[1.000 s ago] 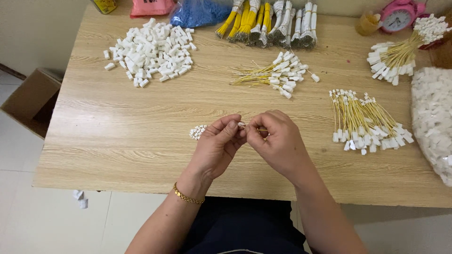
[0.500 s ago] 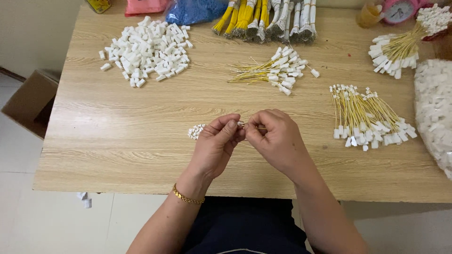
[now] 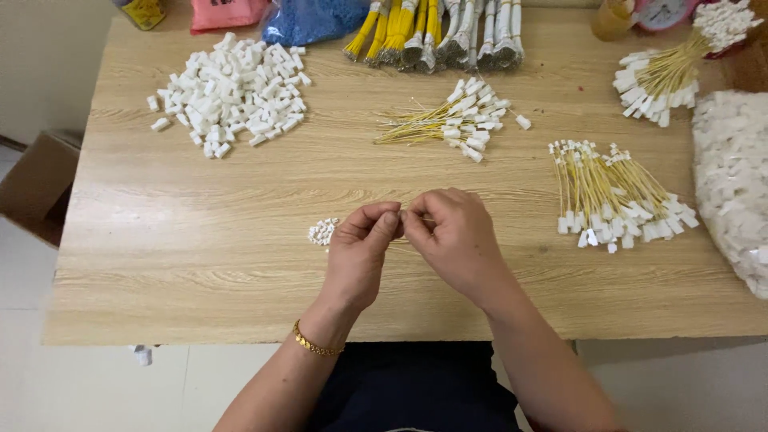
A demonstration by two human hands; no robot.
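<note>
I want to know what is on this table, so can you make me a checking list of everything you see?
Surface: wooden table, light grain.
Job's things: small white connector cluster beside left hand; something thin pinched between both hands, mostly hidden.
Clutter: pile of white connectors; bag of white parts; blue bag.
Grippers: left hand and right hand meet fingertip to fingertip above the table.
Cables: yellow wire bunches with white ends; bundled wires at far edge.
Surroundings: cardboard box on the floor.
</note>
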